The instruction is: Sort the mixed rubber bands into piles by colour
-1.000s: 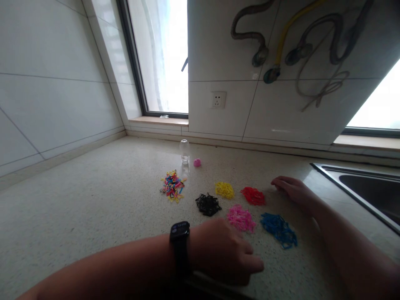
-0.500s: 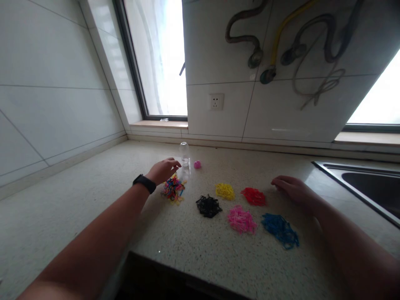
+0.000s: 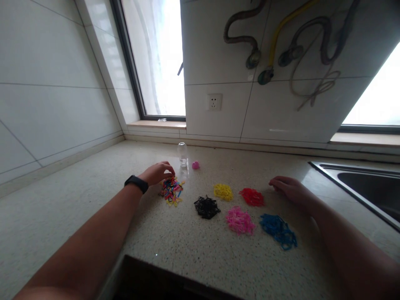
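My left hand (image 3: pixel 158 172), with a black band on its wrist, is at the far edge of a mixed-colour pile of small rubber bands (image 3: pixel 171 191). Its thumb and fingers curl together at the top of the pile; what lies between the tips is too small to make out. My right hand (image 3: pixel 288 187) rests on the counter, fingers stretched and holding nothing. It is nearest the red rubber bands (image 3: pixel 252 197). Between the hands lie yellow bands (image 3: pixel 223 192), black bands (image 3: pixel 206 207), pink bands (image 3: pixel 240 221) and blue bands (image 3: pixel 278 230), each colour in its own heap.
A clear bottle (image 3: pixel 182 155) stands beyond my left hand, with a small pink object (image 3: pixel 195 165) beside it. A metal sink (image 3: pixel 331 173) is set into the counter (image 3: pixel 175 237) at right. A tiled wall with a socket (image 3: pixel 214 102) rises behind.
My left hand has drawn back from beside the bottle to the mixed pile, and its fingers have curled down. The right hand stays in place. The whole view has shifted slightly.
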{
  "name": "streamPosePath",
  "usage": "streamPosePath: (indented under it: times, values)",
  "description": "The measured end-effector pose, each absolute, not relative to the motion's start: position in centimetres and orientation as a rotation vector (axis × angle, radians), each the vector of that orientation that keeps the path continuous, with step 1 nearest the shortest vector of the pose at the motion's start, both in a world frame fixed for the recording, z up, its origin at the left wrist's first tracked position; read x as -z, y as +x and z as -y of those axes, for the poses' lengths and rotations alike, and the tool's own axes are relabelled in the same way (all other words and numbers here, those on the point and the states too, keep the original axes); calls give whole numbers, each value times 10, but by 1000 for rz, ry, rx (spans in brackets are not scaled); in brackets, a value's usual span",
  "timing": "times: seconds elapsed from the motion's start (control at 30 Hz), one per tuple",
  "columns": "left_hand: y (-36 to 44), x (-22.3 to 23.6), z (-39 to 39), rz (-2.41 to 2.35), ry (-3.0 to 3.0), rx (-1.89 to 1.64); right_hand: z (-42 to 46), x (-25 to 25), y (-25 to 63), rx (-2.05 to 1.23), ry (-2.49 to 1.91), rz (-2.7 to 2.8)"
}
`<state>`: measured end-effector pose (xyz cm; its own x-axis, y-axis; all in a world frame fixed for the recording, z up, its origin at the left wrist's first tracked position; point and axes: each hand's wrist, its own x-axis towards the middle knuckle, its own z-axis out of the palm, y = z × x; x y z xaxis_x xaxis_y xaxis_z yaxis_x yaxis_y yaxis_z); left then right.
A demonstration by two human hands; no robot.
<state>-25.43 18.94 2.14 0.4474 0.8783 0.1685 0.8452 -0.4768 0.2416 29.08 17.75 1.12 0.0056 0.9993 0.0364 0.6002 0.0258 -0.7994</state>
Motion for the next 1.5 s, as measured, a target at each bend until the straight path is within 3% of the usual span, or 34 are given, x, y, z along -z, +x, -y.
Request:
streamPosePath:
  times: [0.4,0.8,1.07,1.5]
  values:
    - [-240,-52,-172,-1406,2437,-588,-182,-7,295,-741,-1637,1708]
    - [-112,-66,-118,-962,1953,-960,-178,-11,290,-738,-1620,1720]
    - [-39,-40,-47,-718,1427,-813,-175,-12,288,-727,-1619,1724]
    - [-29,-24,-29,-650,1296,-726,-176,-10,288,-704,-1635,1730]
